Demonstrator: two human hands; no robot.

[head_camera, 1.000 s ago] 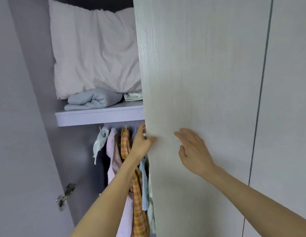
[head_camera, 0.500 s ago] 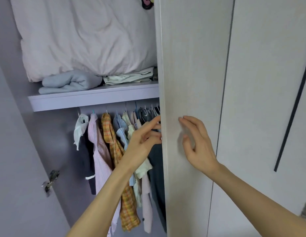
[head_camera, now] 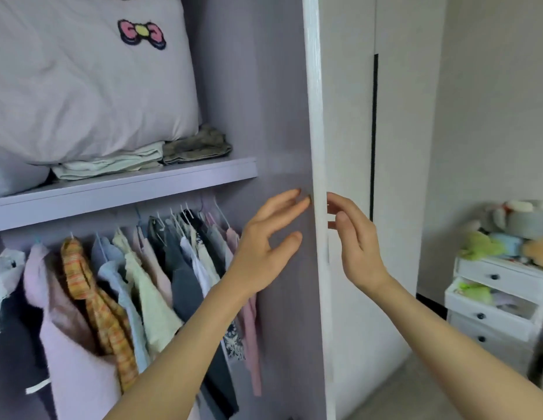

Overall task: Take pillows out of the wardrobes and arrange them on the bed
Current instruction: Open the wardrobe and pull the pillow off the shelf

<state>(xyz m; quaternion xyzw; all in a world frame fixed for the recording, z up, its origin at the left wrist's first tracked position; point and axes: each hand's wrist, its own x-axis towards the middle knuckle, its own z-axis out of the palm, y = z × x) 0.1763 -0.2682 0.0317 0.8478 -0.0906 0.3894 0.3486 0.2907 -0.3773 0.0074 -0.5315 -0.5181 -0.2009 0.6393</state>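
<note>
1. Door (head_camera: 317,116) stands edge-on in mid frame, white edge facing the camera, between the 2 hands.
2. Left hand (head_camera: 265,241) is inside the wardrobe, fingers spread and empty, fingertips at or just short of the door's inner edge; contact cannot be told.
3. Right hand (head_camera: 353,237) is on the outer side of the door, fingers loosely curled, nothing held, tips near the edge.
4. Shelf (head_camera: 128,189) runs across the upper wardrobe; folded clothes (head_camera: 112,165) and an olive folded piece (head_camera: 197,147) lie on it.
5. Hanging clothes (head_camera: 137,292) fill the rail below the shelf: plaid orange shirt (head_camera: 91,295), pale pink, light blue, grey and cream items, packed close.
6. Left forearm crosses in front of the hanging clothes.
7. White drawer unit (head_camera: 494,301) sits far right with plush toys (head_camera: 506,234) piled on top, 1 drawer part open.
8. Pillow (head_camera: 82,80) is on the shelf, upper left, resting on the folded clothes, well above both hands.
9. Pillow looks white, wrinkled, plump, with a pink bow (head_camera: 142,33) with yellow centre stitched on; top edge cut by frame.
</note>
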